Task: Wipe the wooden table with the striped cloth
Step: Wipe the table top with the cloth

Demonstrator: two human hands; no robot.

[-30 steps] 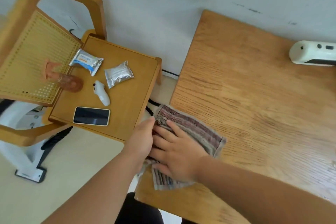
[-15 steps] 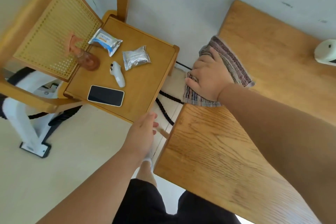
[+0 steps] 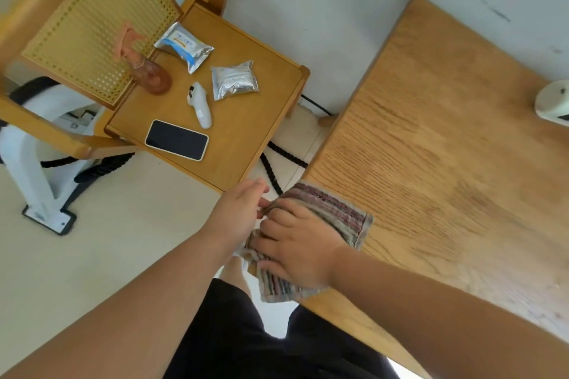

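Right hand (image 3: 297, 244) flat on striped cloth (image 3: 337, 212)

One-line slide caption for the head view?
Right hand presses the striped cloth on the wooden table edge, left hand beside it, off the table.

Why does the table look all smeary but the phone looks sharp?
In the head view, motion blur smears the grain of the wooden table and the right hand on the striped cloth; the phone looks crisper; the wide lens bends the chair.
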